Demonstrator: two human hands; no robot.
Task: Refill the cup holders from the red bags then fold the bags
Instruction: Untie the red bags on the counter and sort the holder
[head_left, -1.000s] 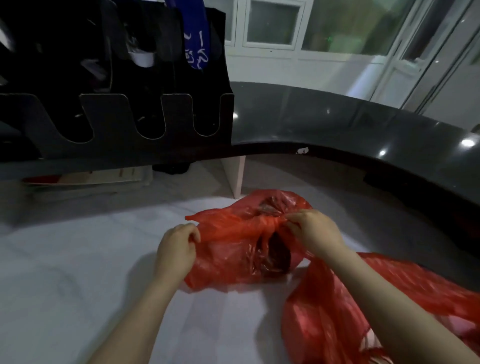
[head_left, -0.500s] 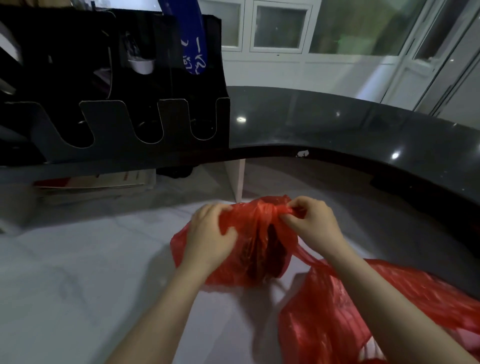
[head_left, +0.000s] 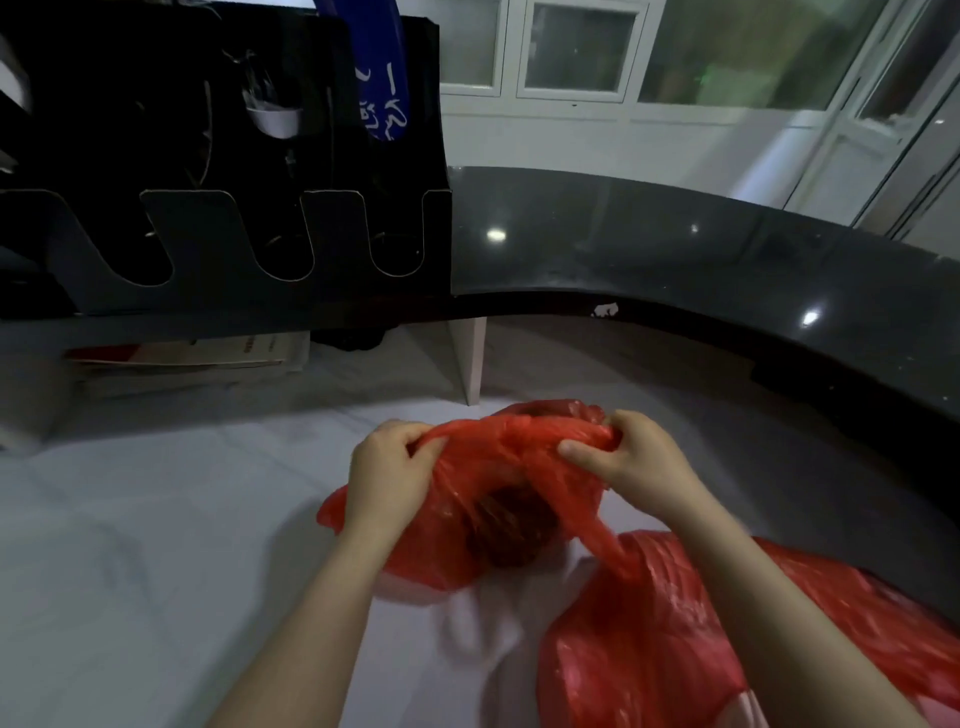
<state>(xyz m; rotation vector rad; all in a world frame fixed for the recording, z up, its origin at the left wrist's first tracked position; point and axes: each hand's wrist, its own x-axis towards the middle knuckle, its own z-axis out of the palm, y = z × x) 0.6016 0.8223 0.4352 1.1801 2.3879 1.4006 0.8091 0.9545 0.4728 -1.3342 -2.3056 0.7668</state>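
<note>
On the white counter (head_left: 130, 545), left hand (head_left: 387, 480) and right hand (head_left: 631, 465) each grip the red bag's (head_left: 498, 499) bunched top

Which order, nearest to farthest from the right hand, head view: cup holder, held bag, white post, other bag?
1. Held bag: gripped by right hand.
2. Other bag: lower right, close by.
3. White post: ahead, under counter.
4. Cup holder: far left.

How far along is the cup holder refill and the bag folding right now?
Done: nothing clearly; the front slots of the black cup holder look dark, with no cups seen in them. In hand: the left hand and right hand grip the gathered top of a red bag with something dark inside. Left: emptying it, filling the slots, and folding both it and the crumpled second red bag.
</note>
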